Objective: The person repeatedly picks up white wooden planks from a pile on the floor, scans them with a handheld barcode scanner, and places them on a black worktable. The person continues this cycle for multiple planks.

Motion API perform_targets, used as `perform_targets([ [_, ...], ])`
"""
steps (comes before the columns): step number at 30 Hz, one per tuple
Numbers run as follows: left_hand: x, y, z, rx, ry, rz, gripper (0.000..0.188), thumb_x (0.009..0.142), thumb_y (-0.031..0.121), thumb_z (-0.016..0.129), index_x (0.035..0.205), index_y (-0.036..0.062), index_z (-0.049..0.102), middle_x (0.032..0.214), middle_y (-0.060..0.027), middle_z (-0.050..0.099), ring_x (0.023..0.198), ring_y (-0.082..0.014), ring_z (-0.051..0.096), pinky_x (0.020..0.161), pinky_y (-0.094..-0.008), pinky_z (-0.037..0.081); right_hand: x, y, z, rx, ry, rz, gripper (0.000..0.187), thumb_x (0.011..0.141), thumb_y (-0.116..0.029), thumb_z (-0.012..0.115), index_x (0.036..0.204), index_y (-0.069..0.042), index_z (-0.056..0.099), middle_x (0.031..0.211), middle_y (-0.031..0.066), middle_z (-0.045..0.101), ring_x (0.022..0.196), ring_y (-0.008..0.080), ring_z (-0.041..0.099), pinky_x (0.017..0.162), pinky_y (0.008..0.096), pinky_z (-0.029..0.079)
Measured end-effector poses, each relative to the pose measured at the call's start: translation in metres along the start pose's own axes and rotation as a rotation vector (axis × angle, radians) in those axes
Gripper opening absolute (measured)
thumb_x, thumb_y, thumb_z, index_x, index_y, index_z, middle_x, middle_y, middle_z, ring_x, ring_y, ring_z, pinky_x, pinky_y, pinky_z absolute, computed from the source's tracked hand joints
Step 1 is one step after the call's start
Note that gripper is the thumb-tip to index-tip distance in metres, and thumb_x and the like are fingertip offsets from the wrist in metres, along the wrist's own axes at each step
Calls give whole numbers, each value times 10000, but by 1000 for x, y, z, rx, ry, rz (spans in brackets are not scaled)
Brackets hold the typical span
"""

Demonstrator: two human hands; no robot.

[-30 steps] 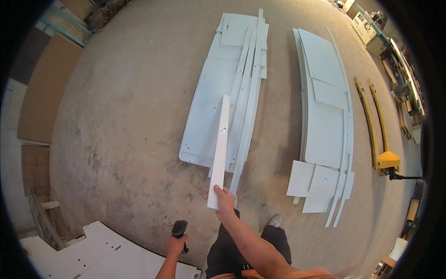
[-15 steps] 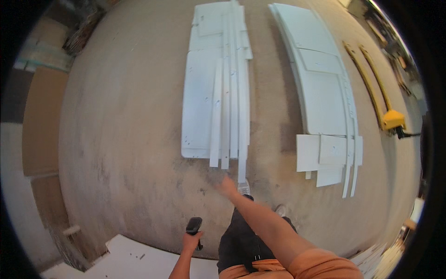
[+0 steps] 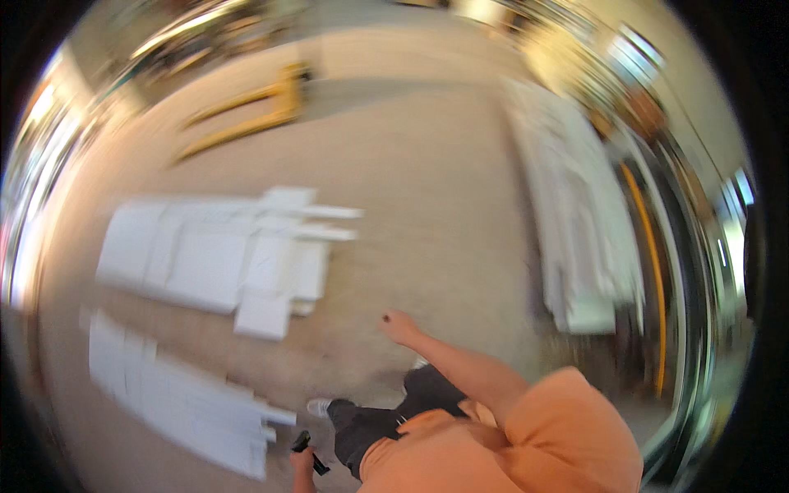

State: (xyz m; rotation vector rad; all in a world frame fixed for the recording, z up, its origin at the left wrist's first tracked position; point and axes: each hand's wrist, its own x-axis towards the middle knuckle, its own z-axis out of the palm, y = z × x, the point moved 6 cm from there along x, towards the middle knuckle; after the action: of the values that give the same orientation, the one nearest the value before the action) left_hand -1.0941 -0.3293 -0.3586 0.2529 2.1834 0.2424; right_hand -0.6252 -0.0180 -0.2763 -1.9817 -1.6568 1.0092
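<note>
My left hand point(image 3: 303, 460) is low in the view, closed round the grip of a black pistol-grip device point(image 3: 302, 442). Close beside it are the ends of a row of long white boards point(image 3: 173, 390) on the floor. My right hand point(image 3: 399, 326) is out in front of my body with its fingers curled. A small dark spot shows at the fingers, too blurred to name. Nearest to that hand is a stack of white panels point(image 3: 205, 263), lying to its left on the floor.
A yellow pallet jack point(image 3: 288, 99) stands beyond the panels. At the right lies a long pile of white boards point(image 3: 575, 205), beside a rack with a yellow-orange strip point(image 3: 649, 246). Blurred shelving and stacked material line the far edges.
My view has swung to the right, so the panel stacks and pallet jack now appear on the left. A board pile has come in at the right. My left hand keeps the black device.
</note>
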Motion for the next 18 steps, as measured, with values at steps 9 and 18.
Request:
perform_targets([
  [9, -220, 326, 342, 1061, -321, 1047, 493, 736, 377, 748, 1035, -14, 723, 1027, -254, 711, 1021, -404, 676, 883, -474, 523, -261, 380, -298, 488, 660, 870, 274, 888, -266, 655, 1023, -29, 682, 889, 145, 715, 838, 240, 700, 714, 384, 538],
  [18, -470, 457, 728, 1173, -581, 1304, 473, 681, 431, 764, 769, -31, 715, 736, -183, 708, 749, -319, 710, 703, -422, 540, -377, 579, -303, 792, 826, 1146, 315, 858, -279, 690, 975, 14, 677, 830, 151, 719, 778, 288, 695, 732, 395, 526],
])
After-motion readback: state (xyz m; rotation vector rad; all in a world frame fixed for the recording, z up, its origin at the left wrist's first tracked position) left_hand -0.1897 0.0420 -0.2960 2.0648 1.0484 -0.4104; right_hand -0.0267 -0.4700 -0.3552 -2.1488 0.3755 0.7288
